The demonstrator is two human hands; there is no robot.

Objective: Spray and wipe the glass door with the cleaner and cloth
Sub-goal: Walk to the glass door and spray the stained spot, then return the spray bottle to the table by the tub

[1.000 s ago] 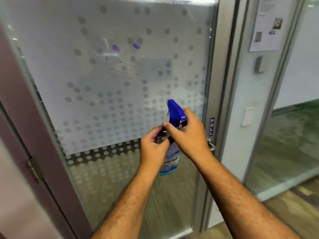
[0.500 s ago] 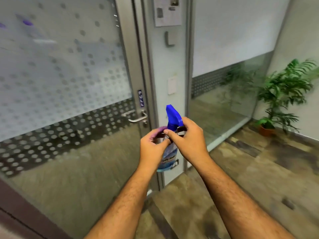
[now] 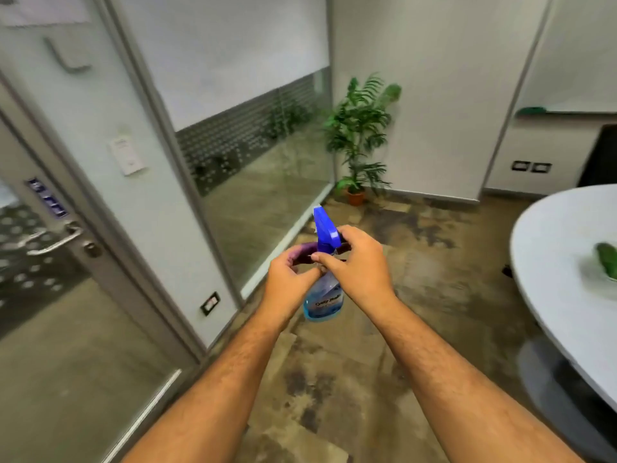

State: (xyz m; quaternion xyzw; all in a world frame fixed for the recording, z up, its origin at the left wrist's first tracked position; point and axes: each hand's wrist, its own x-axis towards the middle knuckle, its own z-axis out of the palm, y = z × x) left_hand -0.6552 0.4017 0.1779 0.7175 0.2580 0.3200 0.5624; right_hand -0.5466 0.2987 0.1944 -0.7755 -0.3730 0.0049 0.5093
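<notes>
Both hands hold a clear spray bottle (image 3: 323, 304) of blue cleaner with a blue trigger head (image 3: 324, 232) in front of me. My right hand (image 3: 354, 265) wraps the neck just under the head. My left hand (image 3: 289, 279) is closed at the bottle's left side, with a bit of purple cloth (image 3: 302, 253) showing above its fingers. The glass door (image 3: 50, 312) with its dotted film and metal lever handle (image 3: 55, 242) stands far to the left, well apart from the bottle.
A fixed glass partition (image 3: 260, 182) runs back from the door frame. A potted plant (image 3: 359, 135) stands in the far corner. A round white table (image 3: 567, 262) with a green object (image 3: 606, 262) fills the right side. Brown patterned floor lies below.
The view has swung to the right, away from the door toward the plant and table. Both hands keep the same hold on the bottle.
</notes>
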